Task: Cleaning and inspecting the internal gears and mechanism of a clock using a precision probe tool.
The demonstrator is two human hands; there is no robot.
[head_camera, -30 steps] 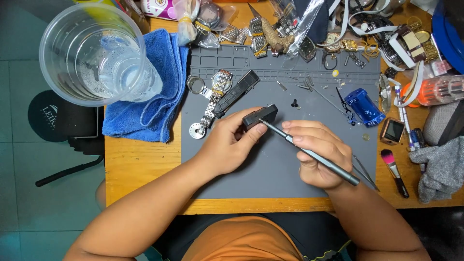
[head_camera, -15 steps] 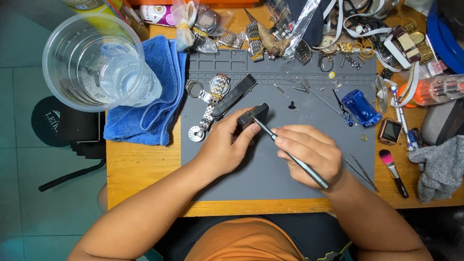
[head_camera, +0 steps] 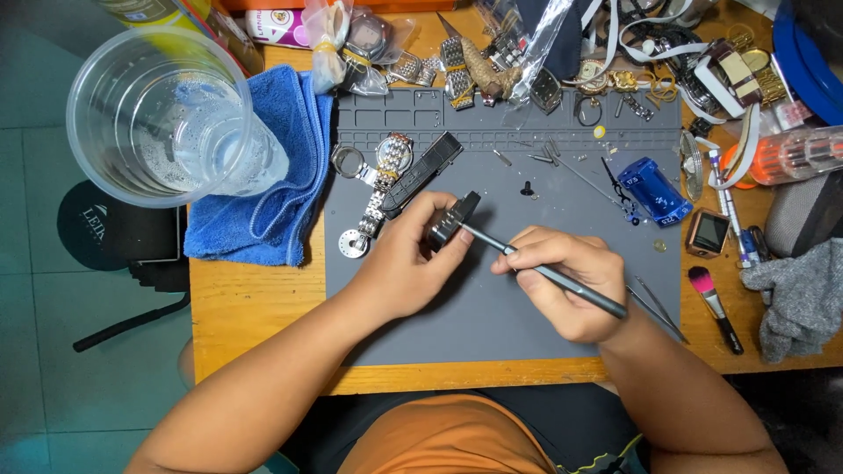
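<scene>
Pinching a small dark watch part [head_camera: 451, 221] between thumb and fingertips of the left hand [head_camera: 406, 263], just above the grey work mat [head_camera: 492, 325] near its middle. Gripping a slim dark tool [head_camera: 544, 274] pen-fashion in the right hand [head_camera: 569, 283] — fingers curled round the shaft, tip set against the part. Lying just left and far of the part on the mat — a steel-bracelet watch [head_camera: 379, 189] and a black strap [head_camera: 421, 174]. Resting further right, a blue block [head_camera: 657, 191]. Standing far left on the table [head_camera: 255, 303], a clear plastic cup [head_camera: 162, 114] over a blue towel [head_camera: 277, 171].
</scene>
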